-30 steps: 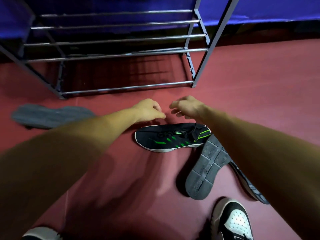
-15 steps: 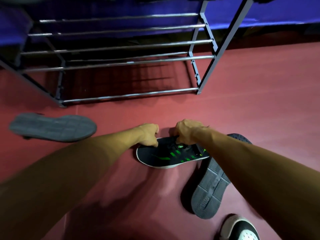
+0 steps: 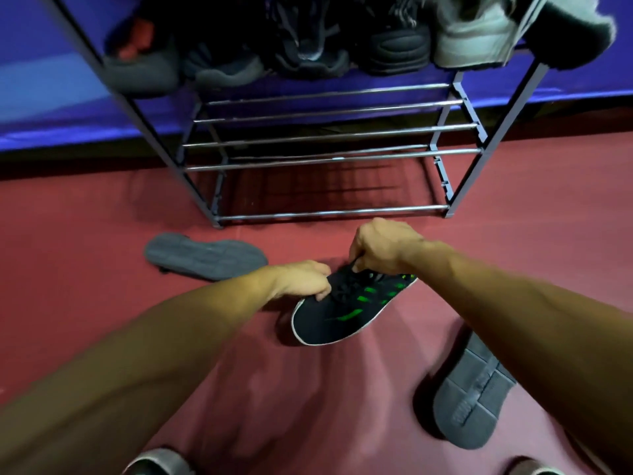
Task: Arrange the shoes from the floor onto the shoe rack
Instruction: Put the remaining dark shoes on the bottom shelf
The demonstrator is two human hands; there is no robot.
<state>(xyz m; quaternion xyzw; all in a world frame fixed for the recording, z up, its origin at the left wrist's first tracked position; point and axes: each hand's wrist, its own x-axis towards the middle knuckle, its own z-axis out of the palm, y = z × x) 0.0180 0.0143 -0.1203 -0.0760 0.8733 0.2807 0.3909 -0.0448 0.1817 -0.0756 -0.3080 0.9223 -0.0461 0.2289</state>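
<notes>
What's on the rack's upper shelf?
Upper shelf: a row of dark shoes and a grey one. Their backs are hidden in shadow. Lower bars are bare.

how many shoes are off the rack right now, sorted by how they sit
Held in both hands: 1, the black and green shoe.
Sole-up on the floor: 2, a grey sole and a grey sole.
Partly visible at the bottom edge: 2, one and one.
Total: 5

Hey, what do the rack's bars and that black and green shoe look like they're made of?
The rack's bars look like shiny metal tubing: bright highlights run along them. The black and green shoe, held by the left hand and right hand, looks like matte fabric with a pale, probably rubber, sole edge.
</notes>
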